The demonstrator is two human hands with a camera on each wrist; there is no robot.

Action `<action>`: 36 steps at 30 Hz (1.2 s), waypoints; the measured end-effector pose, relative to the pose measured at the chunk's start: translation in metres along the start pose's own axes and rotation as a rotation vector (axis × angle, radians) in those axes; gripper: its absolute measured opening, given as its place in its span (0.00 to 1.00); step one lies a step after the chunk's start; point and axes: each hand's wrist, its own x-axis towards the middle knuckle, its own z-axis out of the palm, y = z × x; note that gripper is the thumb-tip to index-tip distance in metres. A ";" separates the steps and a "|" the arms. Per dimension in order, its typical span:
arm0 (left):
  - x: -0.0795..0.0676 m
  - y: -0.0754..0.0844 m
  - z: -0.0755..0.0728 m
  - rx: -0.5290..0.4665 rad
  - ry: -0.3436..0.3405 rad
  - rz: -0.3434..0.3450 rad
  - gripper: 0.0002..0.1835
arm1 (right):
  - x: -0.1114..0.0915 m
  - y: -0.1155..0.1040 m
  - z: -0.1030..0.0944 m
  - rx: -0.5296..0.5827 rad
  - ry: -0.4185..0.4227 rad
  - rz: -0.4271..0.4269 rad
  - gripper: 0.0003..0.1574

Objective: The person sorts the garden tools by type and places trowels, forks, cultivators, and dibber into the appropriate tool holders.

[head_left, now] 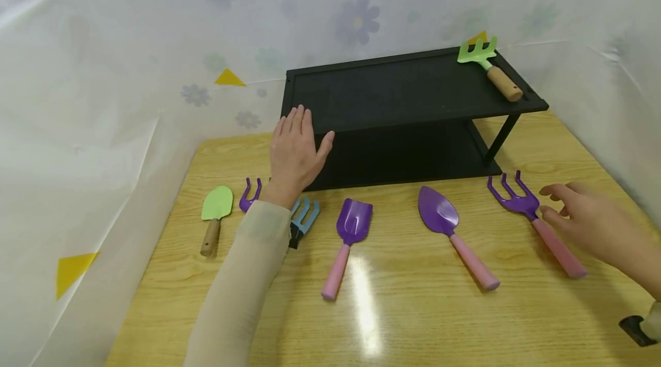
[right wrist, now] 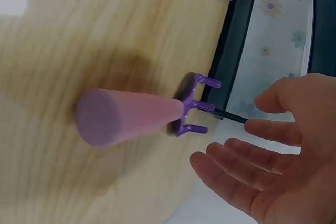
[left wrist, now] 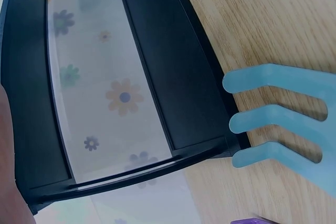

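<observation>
My left hand (head_left: 295,152), fingers straight, lies at the left front corner of a two-tier black shelf (head_left: 382,94) and holds nothing. A light blue garden fork (left wrist: 273,115) is below that wrist, its handle hidden by the sleeve. My right hand (head_left: 594,218), fingers loosely bent, hovers beside a purple hand fork (head_left: 521,204) with a pink handle. In the right wrist view, a gap shows between the fingers (right wrist: 231,177) and that pink handle (right wrist: 134,116). On the shelf's top right lies a green hand rake (head_left: 498,77) with a wooden handle.
Between the hands lie a purple square-ended shovel (head_left: 354,222) and a purple pointed trowel (head_left: 438,212), both pink-handled. Farther left are a green trowel (head_left: 217,203) and a partly hidden purple fork (head_left: 248,202). A flower-patterned sheet (head_left: 155,40) hangs behind the wooden table (head_left: 413,327).
</observation>
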 end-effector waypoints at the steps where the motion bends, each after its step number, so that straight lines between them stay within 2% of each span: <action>1: 0.000 0.000 0.000 0.000 -0.006 -0.002 0.42 | -0.001 0.000 0.001 -0.002 -0.024 0.004 0.23; 4: 0.000 0.000 -0.001 0.002 -0.018 -0.006 0.42 | -0.005 0.001 0.006 -0.009 -0.081 -0.006 0.24; 9: 0.000 0.001 0.000 0.005 -0.001 0.000 0.42 | -0.011 0.006 0.023 -0.040 -0.081 -0.103 0.24; 13: -0.001 0.001 0.000 0.004 0.005 0.001 0.42 | -0.012 0.010 0.034 -0.067 -0.029 -0.178 0.31; 18: 0.000 0.002 -0.001 0.003 0.011 0.006 0.42 | -0.016 0.014 0.043 -0.117 0.119 -0.274 0.32; 21: 0.000 0.002 -0.001 0.003 0.011 0.004 0.42 | -0.017 0.015 0.043 -0.118 0.082 -0.244 0.31; 26: 0.001 0.002 -0.001 -0.004 0.008 0.001 0.42 | -0.018 0.012 0.036 -0.063 -0.079 -0.141 0.32; 28: 0.001 0.002 -0.001 -0.006 -0.001 -0.002 0.42 | -0.018 0.012 0.035 -0.058 -0.082 -0.138 0.30; 32: 0.000 0.000 -0.001 -0.002 -0.009 -0.008 0.42 | -0.019 0.010 0.036 -0.070 -0.031 -0.160 0.27; 36: 0.001 0.000 -0.001 -0.003 -0.003 -0.004 0.42 | -0.020 0.010 0.035 -0.060 -0.044 -0.147 0.27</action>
